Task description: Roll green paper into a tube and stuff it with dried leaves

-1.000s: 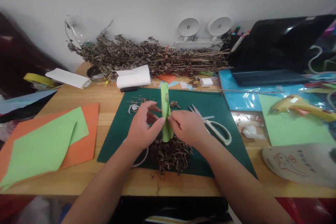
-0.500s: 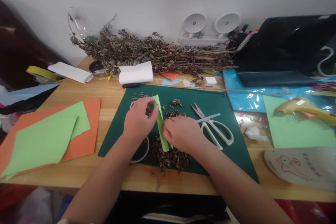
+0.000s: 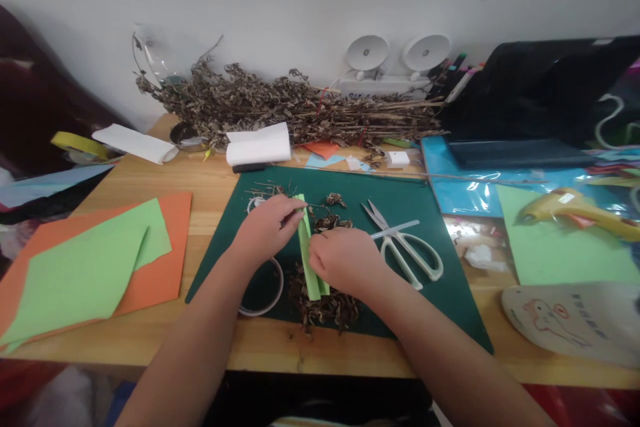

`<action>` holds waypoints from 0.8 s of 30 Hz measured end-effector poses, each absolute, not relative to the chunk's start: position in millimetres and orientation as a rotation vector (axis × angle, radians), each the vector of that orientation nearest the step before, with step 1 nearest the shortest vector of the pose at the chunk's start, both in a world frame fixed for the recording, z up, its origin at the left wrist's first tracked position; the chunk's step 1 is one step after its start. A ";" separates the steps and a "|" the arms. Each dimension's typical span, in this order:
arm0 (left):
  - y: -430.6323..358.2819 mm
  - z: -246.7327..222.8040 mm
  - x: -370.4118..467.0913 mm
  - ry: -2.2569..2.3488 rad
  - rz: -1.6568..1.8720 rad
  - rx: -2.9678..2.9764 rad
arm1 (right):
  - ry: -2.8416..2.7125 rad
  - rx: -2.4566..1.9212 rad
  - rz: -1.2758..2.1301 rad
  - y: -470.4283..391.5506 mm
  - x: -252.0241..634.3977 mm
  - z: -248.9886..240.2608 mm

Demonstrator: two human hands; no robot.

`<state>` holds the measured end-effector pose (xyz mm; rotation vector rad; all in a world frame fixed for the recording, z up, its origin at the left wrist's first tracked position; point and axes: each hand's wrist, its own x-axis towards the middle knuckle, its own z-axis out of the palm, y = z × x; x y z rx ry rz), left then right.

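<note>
A strip of folded light-green paper (image 3: 311, 273) stands lengthwise between my hands, over dried leaves (image 3: 333, 310) on a green cutting mat (image 3: 410, 197). Near its upper end, my left hand (image 3: 265, 227) pinches the paper with thumb and fingers. Along its right edge my right hand (image 3: 347, 255) is closed, the fingers curled against the paper; the fingertips are partly hidden. White-handled scissors (image 3: 413, 253) lie with blades apart just right of my right hand, under a thin pale strip (image 3: 400, 229). A white ring (image 3: 280, 287), perhaps a tape roll, lies partly beneath my left wrist.
Bundled dried stems (image 3: 270, 103) run along the wall, behind a white paper roll (image 3: 259, 147). Orange sheets (image 3: 173, 240) and green sheets (image 3: 85, 273) lie left. A yellow glue gun (image 3: 565, 205), a hand fan (image 3: 565, 320) and a black laptop-like device (image 3: 560, 87) are right.
My left hand's fingertips have shifted slightly right across the top of the green paper and drawn closer together. My right hand stays nearly in place. The view has tipped a little upward.
</note>
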<state>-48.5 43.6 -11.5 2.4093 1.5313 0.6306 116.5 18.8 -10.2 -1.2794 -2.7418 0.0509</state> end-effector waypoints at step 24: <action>37.4 -15.9 -35.8 1.406 0.763 1.561 | -2.495 -1.337 0.042 30.7 123.8 -15.1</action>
